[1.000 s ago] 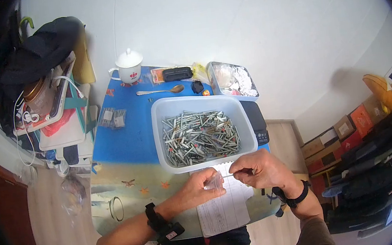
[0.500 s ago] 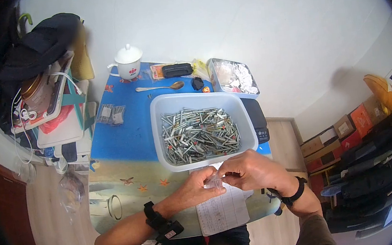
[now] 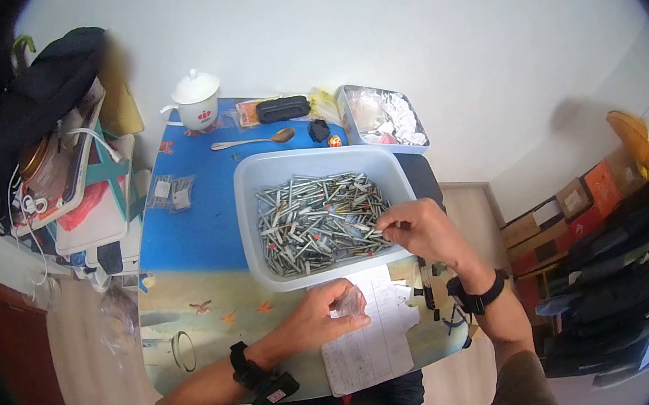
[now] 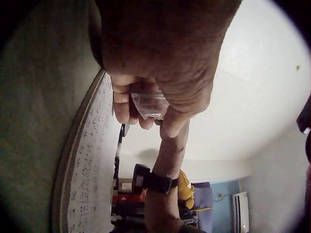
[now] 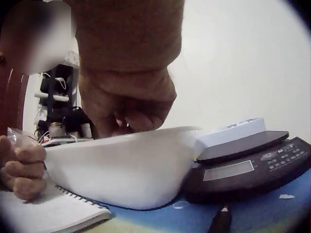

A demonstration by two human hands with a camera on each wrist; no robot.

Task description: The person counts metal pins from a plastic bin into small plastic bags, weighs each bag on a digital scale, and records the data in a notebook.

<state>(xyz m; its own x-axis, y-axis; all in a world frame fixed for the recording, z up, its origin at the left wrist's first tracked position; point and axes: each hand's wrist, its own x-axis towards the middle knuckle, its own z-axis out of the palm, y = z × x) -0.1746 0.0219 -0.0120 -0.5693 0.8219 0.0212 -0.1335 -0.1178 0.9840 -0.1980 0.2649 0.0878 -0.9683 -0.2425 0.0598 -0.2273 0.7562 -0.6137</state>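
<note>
Low over the notebook point(image 3: 367, 340), my left hand point(image 3: 328, 311) holds a small clear plastic bag point(image 3: 348, 303) between thumb and fingers; the left wrist view shows the bag point(image 4: 150, 104) against the curled fingers. My right hand point(image 3: 422, 228) is over the right side of a pale blue plastic tub point(image 3: 251, 242), its fingertips down at a heap of thin metal rods point(image 3: 318, 219). In the right wrist view its fingers are curled behind the tub's rim, and I cannot tell whether they pinch a rod.
A black digital scale point(image 5: 238, 170) stands right of the tub. Behind are a lidded white mug point(image 3: 197, 101), a spoon point(image 3: 255, 140), a black case point(image 3: 283, 109) and a box of white scraps point(image 3: 383, 117). Small filled bags point(image 3: 171, 193) lie left, a glass point(image 3: 170, 353) nearer the front.
My right hand brought a thin metal rod to the bag's mouth, then moved away, up and right to the heap in the tub. My left hand stays in place with the bag.
</note>
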